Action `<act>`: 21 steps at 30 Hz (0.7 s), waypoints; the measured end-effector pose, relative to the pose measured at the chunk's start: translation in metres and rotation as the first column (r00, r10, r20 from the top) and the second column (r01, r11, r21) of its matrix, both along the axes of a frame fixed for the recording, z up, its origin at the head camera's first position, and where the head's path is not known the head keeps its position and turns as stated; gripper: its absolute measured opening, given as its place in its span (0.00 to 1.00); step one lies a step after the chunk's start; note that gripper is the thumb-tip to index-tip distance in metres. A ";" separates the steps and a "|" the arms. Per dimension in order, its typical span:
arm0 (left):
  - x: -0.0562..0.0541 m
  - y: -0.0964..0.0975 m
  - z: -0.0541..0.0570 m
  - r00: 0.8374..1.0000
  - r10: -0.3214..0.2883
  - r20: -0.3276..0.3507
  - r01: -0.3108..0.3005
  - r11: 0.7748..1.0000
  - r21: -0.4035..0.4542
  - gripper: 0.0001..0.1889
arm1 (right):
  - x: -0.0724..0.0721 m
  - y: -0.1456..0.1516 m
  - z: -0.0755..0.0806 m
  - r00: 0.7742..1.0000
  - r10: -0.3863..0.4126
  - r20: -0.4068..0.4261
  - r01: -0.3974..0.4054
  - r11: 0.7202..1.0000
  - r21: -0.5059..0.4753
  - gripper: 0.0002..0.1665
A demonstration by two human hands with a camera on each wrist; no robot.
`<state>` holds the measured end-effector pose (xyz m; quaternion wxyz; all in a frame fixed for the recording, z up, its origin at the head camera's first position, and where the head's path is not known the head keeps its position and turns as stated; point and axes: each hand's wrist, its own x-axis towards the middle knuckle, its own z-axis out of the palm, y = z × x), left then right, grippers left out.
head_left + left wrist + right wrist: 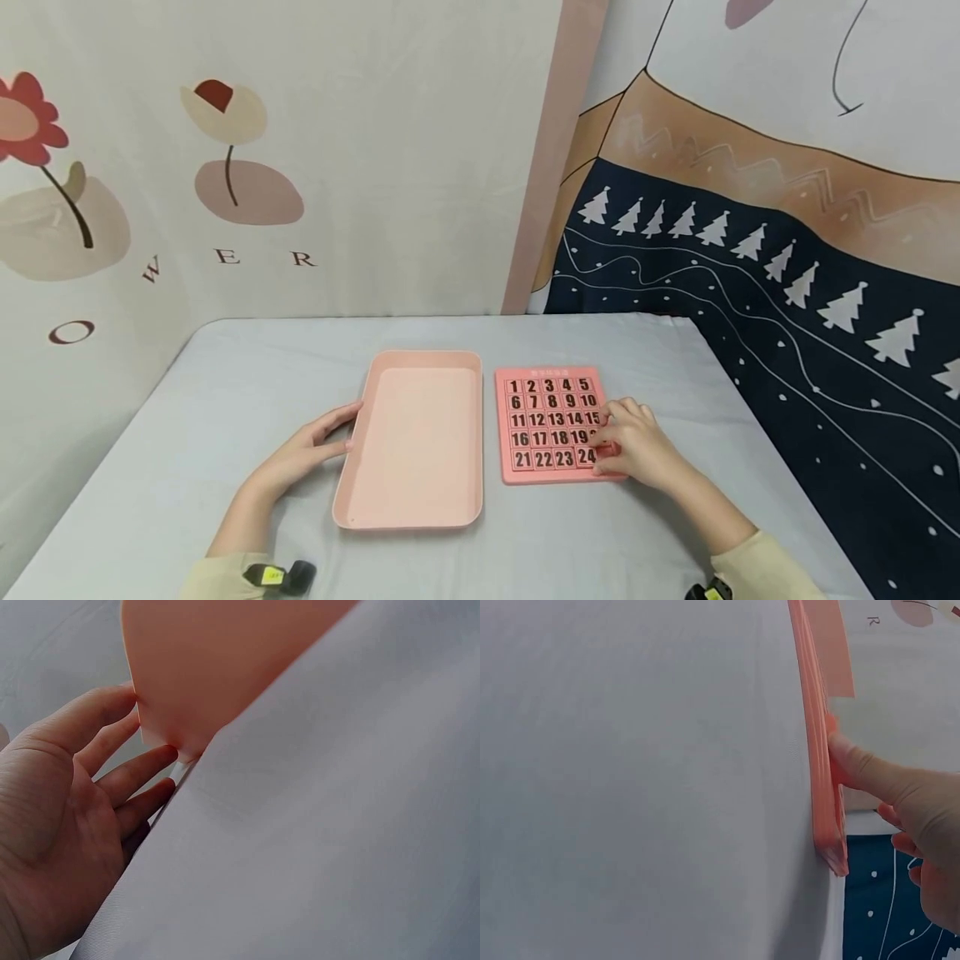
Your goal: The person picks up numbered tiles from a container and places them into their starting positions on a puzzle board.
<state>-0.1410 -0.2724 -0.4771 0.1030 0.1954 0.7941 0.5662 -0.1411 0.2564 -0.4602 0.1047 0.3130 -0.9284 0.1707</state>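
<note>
A pink number puzzle board lies flat on the table, with rows of numbered tiles running up to 24. My right hand is over its lower right corner, thumb and fingertips on the tiles beside 19 and 24. The fingers cover what sits right of 19. Edge-on in the right wrist view, the board shows my thumb against its tile side. To the left, a light pink tray holds nothing. My left hand rests fingertips on the tray's left side, fingers spread loosely.
A white cloth covers the table. Behind it hangs a pale curtain printed with flowers and letters. A dark blue fabric with white trees is along the right side. A narrow strip of cloth separates tray and board.
</note>
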 end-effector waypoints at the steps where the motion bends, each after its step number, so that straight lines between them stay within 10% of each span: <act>1: 0.000 0.000 0.000 1.000 0.003 -0.002 -0.003 1.000 -0.002 0.31 | 0.000 0.000 -0.001 1.000 0.003 0.004 -0.003 1.000 -0.005 0.23; 21: 0.001 0.000 0.000 1.000 0.011 -0.004 -0.011 1.000 -0.007 0.31 | 0.004 0.003 -0.013 1.000 -0.003 0.024 0.006 0.993 -0.118 0.18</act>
